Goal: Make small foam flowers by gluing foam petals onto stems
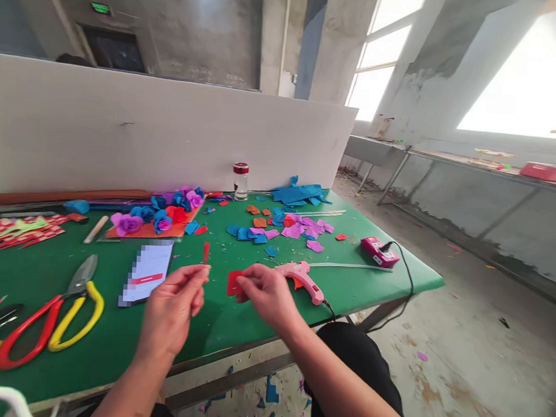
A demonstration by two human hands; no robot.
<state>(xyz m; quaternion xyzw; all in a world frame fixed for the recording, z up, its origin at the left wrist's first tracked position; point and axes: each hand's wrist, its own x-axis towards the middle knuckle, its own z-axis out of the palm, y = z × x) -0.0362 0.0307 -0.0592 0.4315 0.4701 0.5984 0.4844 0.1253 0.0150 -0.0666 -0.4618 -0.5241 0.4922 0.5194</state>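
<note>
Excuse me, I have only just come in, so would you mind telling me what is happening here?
A person holds a narrow red strip in the left hand and a small red piece in the right hand, the two pieces apart. A pink glue gun lies beside the right hand. Colourful flowers lie beyond the phone.

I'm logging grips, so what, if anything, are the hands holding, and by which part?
The left hand pinches a narrow red strip by its lower end; the right hand pinches a red piece by its right side.
</note>
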